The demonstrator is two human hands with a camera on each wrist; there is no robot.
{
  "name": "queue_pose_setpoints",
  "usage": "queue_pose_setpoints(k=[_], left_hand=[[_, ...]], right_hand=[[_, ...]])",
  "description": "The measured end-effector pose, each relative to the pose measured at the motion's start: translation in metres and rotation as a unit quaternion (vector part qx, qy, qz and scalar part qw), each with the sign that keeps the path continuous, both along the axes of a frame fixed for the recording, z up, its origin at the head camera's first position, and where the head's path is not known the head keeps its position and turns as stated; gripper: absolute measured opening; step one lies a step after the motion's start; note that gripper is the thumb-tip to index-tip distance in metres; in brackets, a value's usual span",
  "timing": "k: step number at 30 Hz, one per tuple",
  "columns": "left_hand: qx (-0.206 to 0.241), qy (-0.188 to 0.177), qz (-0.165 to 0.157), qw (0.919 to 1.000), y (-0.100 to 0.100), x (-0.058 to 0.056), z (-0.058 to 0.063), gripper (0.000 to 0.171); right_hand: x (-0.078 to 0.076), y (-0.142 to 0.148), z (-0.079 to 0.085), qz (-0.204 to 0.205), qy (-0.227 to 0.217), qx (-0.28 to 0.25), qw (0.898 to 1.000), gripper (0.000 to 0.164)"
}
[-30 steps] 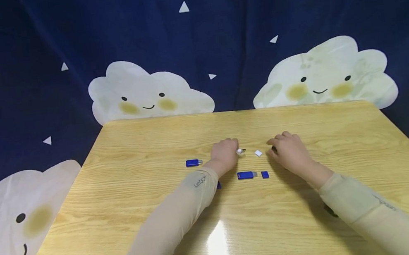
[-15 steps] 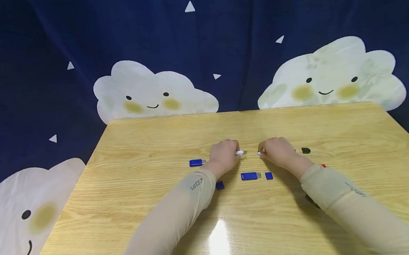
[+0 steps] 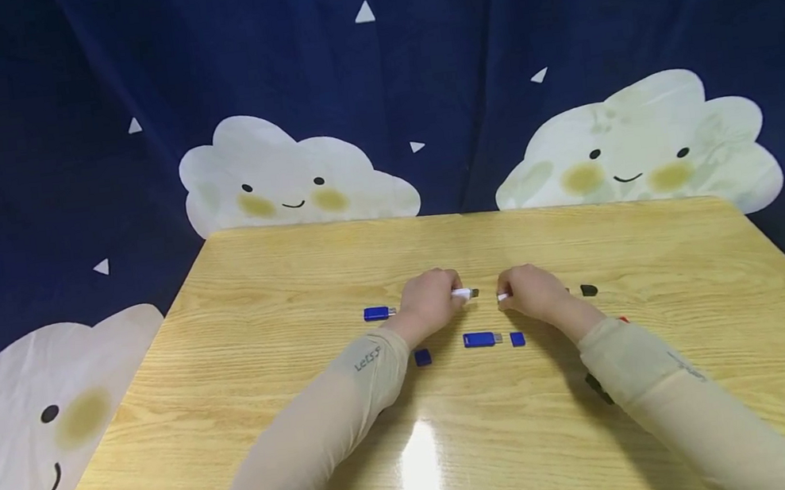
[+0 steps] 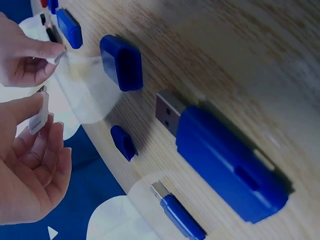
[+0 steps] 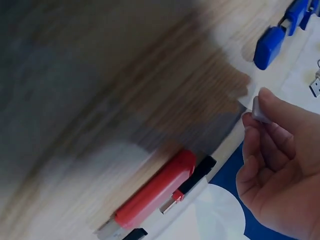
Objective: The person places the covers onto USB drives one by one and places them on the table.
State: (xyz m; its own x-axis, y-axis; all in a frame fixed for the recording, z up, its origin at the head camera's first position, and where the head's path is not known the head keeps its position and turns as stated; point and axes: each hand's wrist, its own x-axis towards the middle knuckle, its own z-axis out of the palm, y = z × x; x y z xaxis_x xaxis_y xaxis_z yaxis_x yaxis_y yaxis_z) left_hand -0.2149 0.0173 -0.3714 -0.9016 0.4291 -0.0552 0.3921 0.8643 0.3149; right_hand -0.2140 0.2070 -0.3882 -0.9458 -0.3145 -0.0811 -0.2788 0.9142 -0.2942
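My left hand [image 3: 430, 299] pinches a white USB stick [image 3: 465, 293], its metal plug pointing right. In the left wrist view that USB stick [image 4: 39, 117] sits between thumb and fingers. My right hand [image 3: 532, 292] pinches a small white cap [image 3: 502, 296], held a short way right of the plug and apart from it. The right wrist view has the cap [image 5: 257, 110] between thumb and forefinger. Nearer to me, a blue USB stick [image 3: 479, 339] lies uncapped with a blue cap [image 3: 517, 339] just right of it.
Another uncapped blue USB stick [image 3: 375, 313] lies left of my left hand, and a second blue cap [image 3: 423, 357] below it. By my right forearm are black pieces [image 3: 589, 290] and a red USB stick [image 5: 157, 190]. The wooden table [image 3: 295, 415] ends at a dark blue curtain.
My right hand has moved left and picked the white cap up off the table. The left hand keeps its hold on the white USB stick, which now shows more.
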Motion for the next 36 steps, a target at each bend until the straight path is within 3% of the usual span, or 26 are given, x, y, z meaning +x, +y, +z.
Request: queue_pose_setpoints(k=[5,10,17,20,28,36], left_hand=[[0.083,-0.042,0.019,0.9955,-0.002,0.006,0.007,0.018],[0.172,-0.075,0.023,0.9821,-0.005,0.014,0.016,0.017],[0.283,-0.154,0.039,0.9459,-0.01,0.021,0.028,0.018],[0.295,-0.173,0.043,0.9388,-0.01,0.024,0.033,0.018],[0.294,-0.186,0.052,0.936,-0.011,0.028,0.036,0.016],[0.306,-0.199,0.042,0.9301,-0.012,0.03,0.035,0.016]], right_hand=[[0.007,0.006,0.004,-0.035,-0.018,-0.098,0.994,0.012],[0.02,0.01,0.016,-0.067,-0.034,-0.174,0.982,0.014],[0.041,0.007,0.04,-0.088,-0.084,-0.244,0.962,0.031],[0.047,0.004,0.048,-0.093,-0.091,-0.263,0.956,0.032],[0.054,-0.003,0.056,-0.126,-0.112,-0.294,0.941,0.028],[0.055,-0.006,0.056,-0.115,-0.114,-0.308,0.938,0.027]])
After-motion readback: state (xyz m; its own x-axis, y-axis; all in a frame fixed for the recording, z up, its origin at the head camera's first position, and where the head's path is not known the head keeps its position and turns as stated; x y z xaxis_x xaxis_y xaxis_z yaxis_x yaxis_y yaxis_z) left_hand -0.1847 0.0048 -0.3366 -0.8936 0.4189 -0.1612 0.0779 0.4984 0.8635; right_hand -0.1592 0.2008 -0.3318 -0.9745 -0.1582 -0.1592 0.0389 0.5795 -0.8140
